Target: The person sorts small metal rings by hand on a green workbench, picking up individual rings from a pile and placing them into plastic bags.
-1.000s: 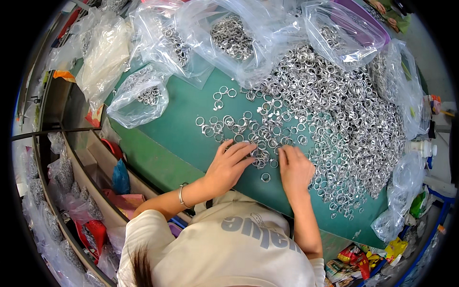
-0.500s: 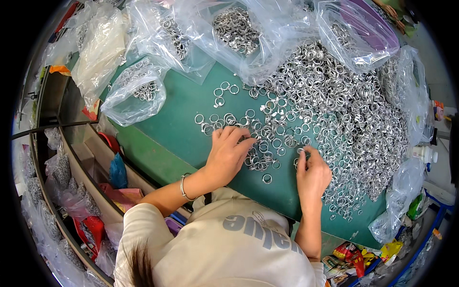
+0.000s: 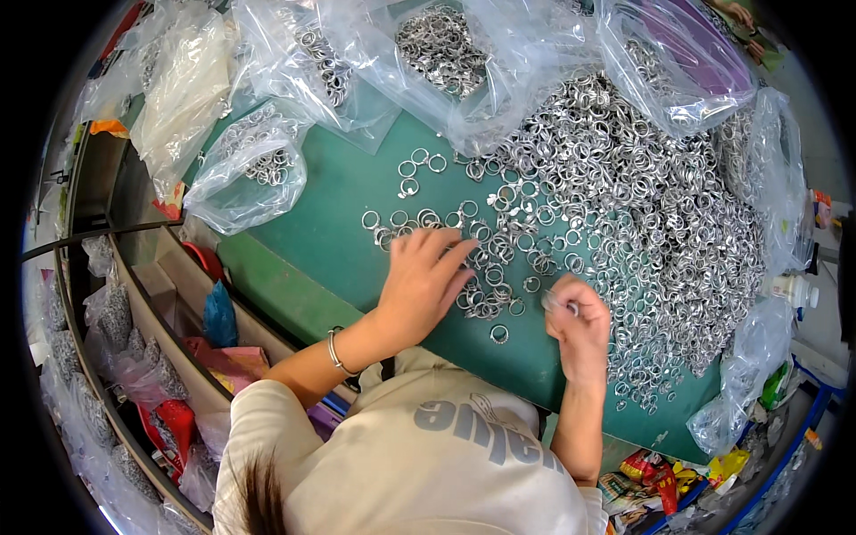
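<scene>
A loose cluster of silver rings [image 3: 486, 299] lies on the green tabletop [image 3: 330, 192] in front of me. My left hand [image 3: 417, 283], with a bangle on its wrist, reaches over the cluster's left side. Its fingers are stretched and apart, the tips at the rings. To the right of the cluster, my right hand [image 3: 581, 328] is raised a little, fingers curled in a pinch. A silver ring [image 3: 572, 309] shows at those fingers, partly hidden and blurred. One single ring [image 3: 499, 334] lies apart, nearest to me between my hands.
A large heap of silver rings [image 3: 660, 205] covers the table's right side. Clear plastic bags of rings [image 3: 254, 169] line the far and left edges. A purple container [image 3: 704, 53] sits at the back right. Shelves with bags and a blue bundle [image 3: 219, 316] stand at left.
My right hand has turned and drawn its fingers back slightly toward me, with a ring now showing at them. My left hand has shifted slightly left, its fingers spreading a little.
</scene>
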`<action>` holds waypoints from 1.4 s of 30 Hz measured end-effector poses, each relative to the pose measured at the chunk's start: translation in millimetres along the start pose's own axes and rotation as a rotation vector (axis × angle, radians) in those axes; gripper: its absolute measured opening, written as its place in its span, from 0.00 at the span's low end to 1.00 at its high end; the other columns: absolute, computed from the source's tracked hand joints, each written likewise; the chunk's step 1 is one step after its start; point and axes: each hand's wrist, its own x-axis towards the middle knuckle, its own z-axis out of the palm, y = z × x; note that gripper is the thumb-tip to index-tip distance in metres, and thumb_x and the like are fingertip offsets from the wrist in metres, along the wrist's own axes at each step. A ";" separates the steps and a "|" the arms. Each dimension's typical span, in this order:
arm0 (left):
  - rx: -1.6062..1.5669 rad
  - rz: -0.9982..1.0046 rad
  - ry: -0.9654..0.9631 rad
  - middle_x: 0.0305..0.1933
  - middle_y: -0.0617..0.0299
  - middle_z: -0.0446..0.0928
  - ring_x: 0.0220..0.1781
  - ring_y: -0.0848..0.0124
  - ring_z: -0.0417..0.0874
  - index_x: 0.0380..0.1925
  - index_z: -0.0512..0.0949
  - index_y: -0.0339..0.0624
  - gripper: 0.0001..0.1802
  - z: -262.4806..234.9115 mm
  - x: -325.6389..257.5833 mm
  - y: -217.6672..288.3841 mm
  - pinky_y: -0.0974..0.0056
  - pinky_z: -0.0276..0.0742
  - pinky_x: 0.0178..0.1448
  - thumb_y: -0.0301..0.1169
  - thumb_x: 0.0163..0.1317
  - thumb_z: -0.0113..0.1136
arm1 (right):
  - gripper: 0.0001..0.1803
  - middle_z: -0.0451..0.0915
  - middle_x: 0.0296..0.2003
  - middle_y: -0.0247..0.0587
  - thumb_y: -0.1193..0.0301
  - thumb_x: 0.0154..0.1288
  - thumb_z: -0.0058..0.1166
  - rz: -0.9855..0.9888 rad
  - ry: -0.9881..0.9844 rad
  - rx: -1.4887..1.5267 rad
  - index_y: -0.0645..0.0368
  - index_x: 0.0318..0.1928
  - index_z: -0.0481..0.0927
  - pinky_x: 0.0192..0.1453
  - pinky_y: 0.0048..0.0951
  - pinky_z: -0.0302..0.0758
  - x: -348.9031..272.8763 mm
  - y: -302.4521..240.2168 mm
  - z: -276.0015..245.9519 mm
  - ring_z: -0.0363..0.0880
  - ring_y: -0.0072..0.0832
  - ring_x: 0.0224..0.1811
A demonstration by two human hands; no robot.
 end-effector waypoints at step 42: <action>-0.013 -0.108 -0.133 0.41 0.59 0.69 0.44 0.60 0.69 0.29 0.71 0.42 0.14 -28.6 -13.4 -24.5 0.59 0.63 0.46 0.18 0.40 0.61 | 0.05 0.82 0.25 0.42 0.71 0.59 0.58 -0.229 0.212 -1.144 0.59 0.33 0.82 0.25 0.33 0.71 37.3 -20.6 42.8 0.79 0.38 0.21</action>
